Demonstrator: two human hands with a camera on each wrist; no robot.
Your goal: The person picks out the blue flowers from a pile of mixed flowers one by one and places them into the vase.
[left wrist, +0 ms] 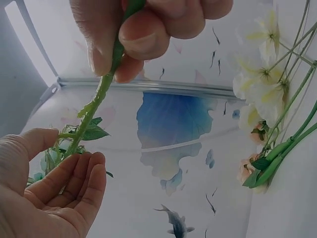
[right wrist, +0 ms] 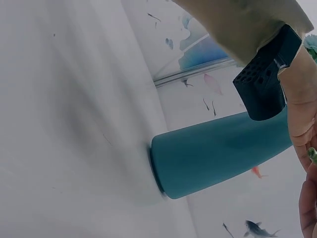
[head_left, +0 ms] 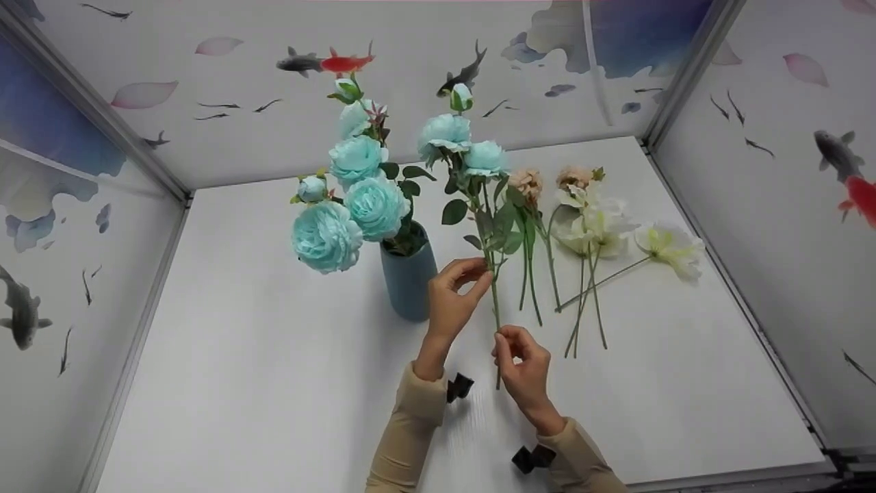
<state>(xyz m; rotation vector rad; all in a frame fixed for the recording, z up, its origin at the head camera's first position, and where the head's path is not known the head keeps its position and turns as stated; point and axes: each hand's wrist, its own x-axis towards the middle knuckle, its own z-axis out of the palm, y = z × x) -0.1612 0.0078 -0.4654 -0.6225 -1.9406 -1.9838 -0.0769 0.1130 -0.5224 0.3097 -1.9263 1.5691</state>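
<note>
A light-blue artificial flower spray, with two full blooms, a bud and green leaves, stands upright between my hands. My left hand pinches its stem just below the leaves, thumb and fingers meeting around it, as the left wrist view also shows. Lower on the same stem, my right hand pinches it between thumb and fingers; the bare stem end pokes out beneath. Close left of my left hand stands a blue vase holding more light-blue flowers. In the right wrist view the vase appears sideways behind my left forearm.
Several white flowers and peach flowers lie on the right of the white table, their stems crossing. White panels printed with fish and petals enclose the table at the back and sides. Black wrist cameras sit by both sleeves.
</note>
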